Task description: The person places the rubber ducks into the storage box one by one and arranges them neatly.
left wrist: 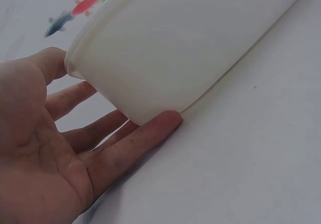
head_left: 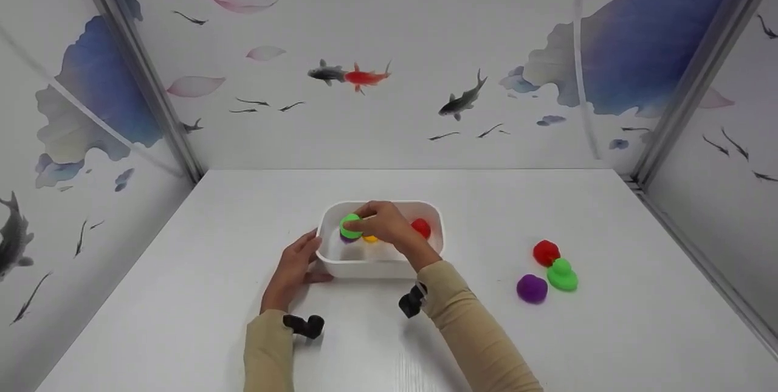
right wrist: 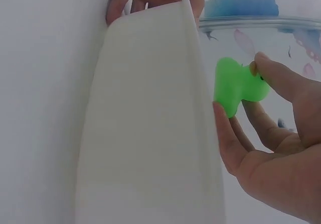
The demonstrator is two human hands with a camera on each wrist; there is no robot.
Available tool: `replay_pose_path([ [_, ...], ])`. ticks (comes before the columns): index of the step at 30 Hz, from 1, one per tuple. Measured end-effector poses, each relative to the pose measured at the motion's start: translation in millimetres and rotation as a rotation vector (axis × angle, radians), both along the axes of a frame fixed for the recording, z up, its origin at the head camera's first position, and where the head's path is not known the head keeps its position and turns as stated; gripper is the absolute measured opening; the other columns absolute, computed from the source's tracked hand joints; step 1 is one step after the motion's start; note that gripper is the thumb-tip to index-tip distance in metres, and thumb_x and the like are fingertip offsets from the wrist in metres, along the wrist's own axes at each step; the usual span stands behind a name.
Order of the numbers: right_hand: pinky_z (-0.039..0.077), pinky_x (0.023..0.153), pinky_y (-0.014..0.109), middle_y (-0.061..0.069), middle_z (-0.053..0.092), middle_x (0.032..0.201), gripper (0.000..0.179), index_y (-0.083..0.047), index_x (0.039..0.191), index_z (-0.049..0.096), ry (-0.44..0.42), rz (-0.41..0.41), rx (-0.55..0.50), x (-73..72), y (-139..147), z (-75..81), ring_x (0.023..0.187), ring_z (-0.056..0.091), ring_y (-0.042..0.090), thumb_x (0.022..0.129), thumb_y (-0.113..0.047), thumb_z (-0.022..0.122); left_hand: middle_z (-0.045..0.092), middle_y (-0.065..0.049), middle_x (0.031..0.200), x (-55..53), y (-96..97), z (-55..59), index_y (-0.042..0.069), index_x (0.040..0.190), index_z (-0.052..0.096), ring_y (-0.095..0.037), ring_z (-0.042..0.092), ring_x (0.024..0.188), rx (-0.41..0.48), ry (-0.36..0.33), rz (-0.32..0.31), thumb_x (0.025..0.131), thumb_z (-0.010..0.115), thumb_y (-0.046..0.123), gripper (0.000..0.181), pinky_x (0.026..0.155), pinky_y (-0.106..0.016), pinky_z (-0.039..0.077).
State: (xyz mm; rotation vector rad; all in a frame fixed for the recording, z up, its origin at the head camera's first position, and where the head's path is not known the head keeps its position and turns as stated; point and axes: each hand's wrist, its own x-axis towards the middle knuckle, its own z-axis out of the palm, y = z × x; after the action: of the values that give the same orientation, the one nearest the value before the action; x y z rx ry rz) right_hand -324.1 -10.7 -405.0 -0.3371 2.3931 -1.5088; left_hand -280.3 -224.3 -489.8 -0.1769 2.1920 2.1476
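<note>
My right hand (head_left: 386, 222) is over the white container (head_left: 377, 269), its thumb and fingers pinching a small green toy duck (right wrist: 241, 86). Under the green duck, in the head view, a purple piece (head_left: 349, 239) shows partly. Beside it a yellow piece (head_left: 370, 238) is mostly hidden by the right hand, and a red piece (head_left: 420, 228) lies toward the container's right end. My left hand (head_left: 298, 261) holds the container's left front corner. In the left wrist view, its thumb lies along the lower edge and a finger reaches the rim.
On the table to the right, a red toy (head_left: 546, 253), another green toy duck (head_left: 563, 275) and a purple toy (head_left: 532, 288) sit close together. White panels (head_left: 389, 27) printed with fish and petals enclose the table (head_left: 182, 295) at the back and sides.
</note>
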Motion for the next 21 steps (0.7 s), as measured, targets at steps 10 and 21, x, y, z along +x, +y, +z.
replay_pose_path([
  [10,0.058,0.1,0.04,0.005,0.071,0.117,0.042,-0.013,0.118,0.071,0.012,0.0,0.025,-0.3,-13,-11.7,0.102,0.064,0.023,0.084,-0.036,0.081,0.051,-0.015,0.152,2.4,-0.9,-2.5,0.017,0.151,0.046,-0.037,0.053,0.136,-0.009,0.034,-0.014,0.105,0.049,0.037,0.05,0.078,-0.042,0.065],
  [21,0.061,0.093,0.037,0.006,0.073,0.11,0.034,-0.01,0.109,0.074,0.049,0.024,0.099,-4.4,-21,-23.1,0.093,0.065,0.022,0.084,-0.031,0.082,0.047,-0.015,0.154,1.8,-0.9,-0.3,0.016,0.152,0.044,-0.037,0.051,0.138,-0.001,0.025,-0.01,0.105,0.049,0.037,0.052,0.08,-0.043,0.065],
])
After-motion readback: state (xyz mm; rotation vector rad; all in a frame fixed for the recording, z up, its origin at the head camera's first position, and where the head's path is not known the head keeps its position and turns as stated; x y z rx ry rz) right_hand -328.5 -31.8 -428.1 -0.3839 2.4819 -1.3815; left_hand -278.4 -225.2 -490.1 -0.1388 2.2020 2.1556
